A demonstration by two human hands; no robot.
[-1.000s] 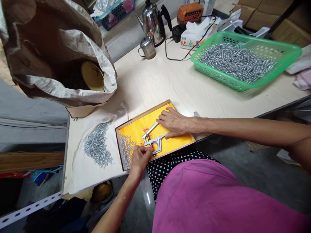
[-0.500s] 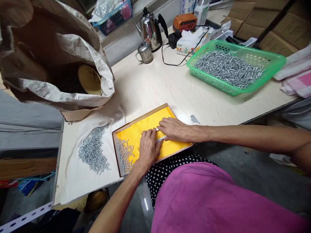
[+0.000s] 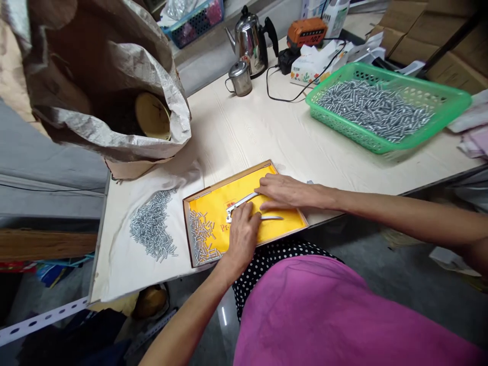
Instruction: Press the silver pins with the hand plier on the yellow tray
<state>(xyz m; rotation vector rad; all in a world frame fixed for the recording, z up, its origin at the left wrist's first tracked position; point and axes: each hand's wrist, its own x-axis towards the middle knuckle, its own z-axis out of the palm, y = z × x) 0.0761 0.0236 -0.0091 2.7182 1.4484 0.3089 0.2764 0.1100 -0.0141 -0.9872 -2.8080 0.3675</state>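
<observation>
A V-shaped silver metal tool [image 3: 241, 204] with two slim arms lies spread over the yellow lining of a shallow tray [image 3: 213, 190]. My left hand [image 3: 244, 231] is closed on its lower arm near the joined end, fingers bent and thumb to the right. The fingertips of my right hand [image 3: 284, 190] close on the far end of the upper arm; the exact grip is partly hidden. Small silver metal pins [image 3: 202, 236] lie loose at the tray's left end. Red printing shows on the lining beside my left hand.
Left of the tray, a heap of pins [image 3: 154, 226] rests on white sheeting. A large paper-lined sack [image 3: 152, 150] stands behind it. A green basket [image 3: 343, 129] full of metal pieces sits at right. Farther back are a kettle [image 3: 249, 43], a lidded cup [image 3: 241, 81] and an orange battery [image 3: 307, 33].
The tool's arms now stand apart and more of it shows; before, my hands mostly covered it close together. My right hand has shifted away from my left. The whole view has shifted slightly.
</observation>
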